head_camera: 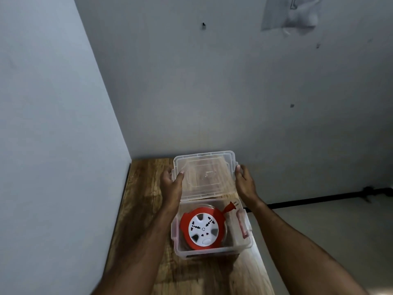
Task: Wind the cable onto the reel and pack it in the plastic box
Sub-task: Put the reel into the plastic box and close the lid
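A clear plastic box (212,251) stands on a narrow wooden table (140,188). Inside it lies the red cable reel (203,227) with a white socket face, its red plug (230,206) sticking out toward the box's far right corner. The clear lid (205,174) is held tilted above the box's far edge. My left hand (173,184) grips the lid's left edge and my right hand (244,182) grips its right edge. A red latch handle (242,224) shows on the box's right side.
The table sits in a corner, with a wall (53,124) close on the left and another wall (234,92) right behind it. A black bar (319,199) runs along the floor at the right. The table's right edge falls off beside the box.
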### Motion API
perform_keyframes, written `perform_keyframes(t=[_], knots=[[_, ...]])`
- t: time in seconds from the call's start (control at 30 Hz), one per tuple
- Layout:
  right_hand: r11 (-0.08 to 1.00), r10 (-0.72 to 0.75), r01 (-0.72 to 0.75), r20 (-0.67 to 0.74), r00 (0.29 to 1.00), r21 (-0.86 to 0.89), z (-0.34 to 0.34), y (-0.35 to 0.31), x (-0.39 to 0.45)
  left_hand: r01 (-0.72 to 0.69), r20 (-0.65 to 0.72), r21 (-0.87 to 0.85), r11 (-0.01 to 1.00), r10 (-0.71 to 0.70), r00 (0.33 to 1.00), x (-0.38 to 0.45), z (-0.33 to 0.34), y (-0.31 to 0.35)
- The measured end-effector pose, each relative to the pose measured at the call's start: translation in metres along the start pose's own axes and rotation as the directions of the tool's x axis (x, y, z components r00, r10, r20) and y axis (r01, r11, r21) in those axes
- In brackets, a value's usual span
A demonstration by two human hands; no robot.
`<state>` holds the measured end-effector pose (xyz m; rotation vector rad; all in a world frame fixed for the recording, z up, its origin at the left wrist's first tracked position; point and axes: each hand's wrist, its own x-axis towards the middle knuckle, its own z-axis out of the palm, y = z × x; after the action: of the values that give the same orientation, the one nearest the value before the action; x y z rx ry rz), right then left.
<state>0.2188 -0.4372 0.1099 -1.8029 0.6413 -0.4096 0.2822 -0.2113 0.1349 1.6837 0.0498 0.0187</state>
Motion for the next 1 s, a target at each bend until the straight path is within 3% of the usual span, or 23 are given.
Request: perform_keyframes(t=[0.23,0.43,0.6,0.7,1.0], knots=[[0.992,0.043,-0.045,0.018,0.999,0.115,-0.003,0.061,0.021,0.006,0.044,-0.093,0.996,-0.002,0.999,-0.011,-0.004,-0.01],[0.94,0.153,-0.149,0.012,0.988,0.307,-0.014,0.035,-0.025,0.055,0.013,-0.107,0.993,-0.054,0.998,-0.036,-0.016,-0.017],[0.929,0.17,-0.136,-0.071,0.983,0.343,-0.021,0.031,-0.05,0.119,-0.002,-0.173,0.978,-0.121,0.993,-0.054,-0.024,-0.022],[0.935,0.118,-0.077,-0.102,0.988,0.346,-0.026,0.031,-0.063,0.112,0.004,-0.177,0.978,-0.113,0.994,-0.067,-0.027,-0.029],[0.95,-0.045,0.035,0.026,0.999,0.31,-0.04,0.039,-0.096,0.033,-0.106,-0.057,0.998,-0.039,0.994,-0.109,-0.041,-0.045]])
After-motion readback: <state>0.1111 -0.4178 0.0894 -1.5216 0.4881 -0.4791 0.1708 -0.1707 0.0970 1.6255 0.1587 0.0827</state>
